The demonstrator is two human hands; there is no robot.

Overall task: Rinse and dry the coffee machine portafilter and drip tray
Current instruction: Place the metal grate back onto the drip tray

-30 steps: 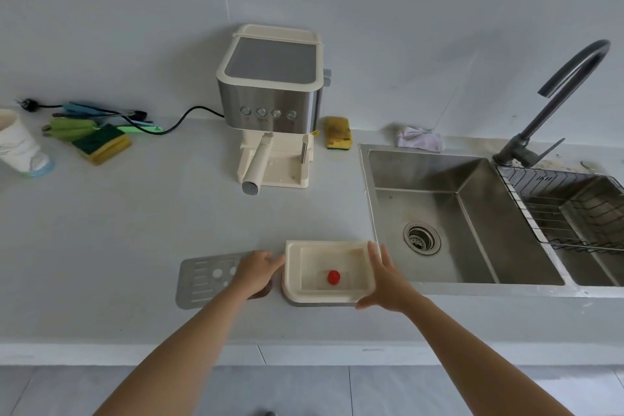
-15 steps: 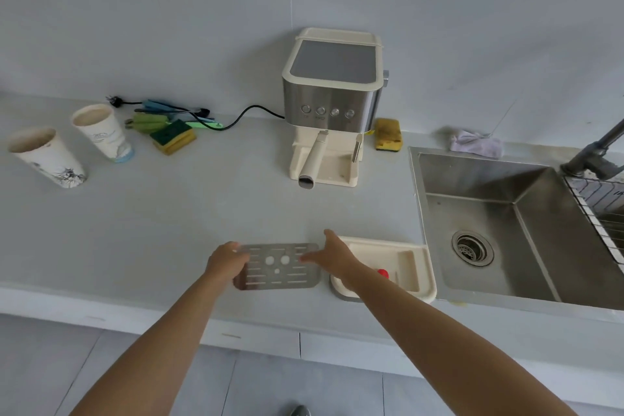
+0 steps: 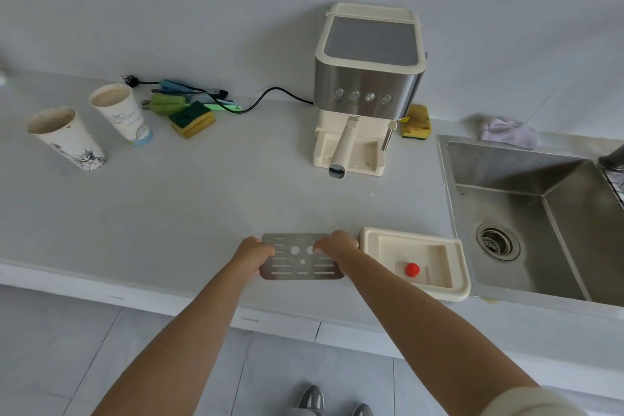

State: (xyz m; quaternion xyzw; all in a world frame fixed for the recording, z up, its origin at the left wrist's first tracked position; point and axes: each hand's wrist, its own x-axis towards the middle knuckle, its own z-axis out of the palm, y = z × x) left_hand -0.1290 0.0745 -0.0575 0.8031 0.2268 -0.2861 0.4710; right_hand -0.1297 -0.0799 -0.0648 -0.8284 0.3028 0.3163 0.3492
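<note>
A slotted metal drip tray grate [image 3: 299, 267] lies flat on the counter near its front edge. My left hand [image 3: 254, 253] grips its left end and my right hand [image 3: 336, 246] grips its right part, fingers curled over the plate. Just to the right sits the cream plastic drip tray [image 3: 456, 267] with a red float [image 3: 412, 269] inside. The coffee machine [image 3: 368, 78] stands at the back, its portafilter handle [image 3: 342, 149] pointing toward me.
The steel sink [image 3: 540, 213] is at the right, a purple cloth [image 3: 508, 133] behind it. A yellow sponge [image 3: 416, 126] lies beside the machine. Two paper cups [image 3: 120, 113], another sponge [image 3: 191, 119], brushes and a power cord lie at the back left.
Both hands left the cream drip tray and moved left onto the metal grate, where their fingers have now curled over it. The view has shifted left.
</note>
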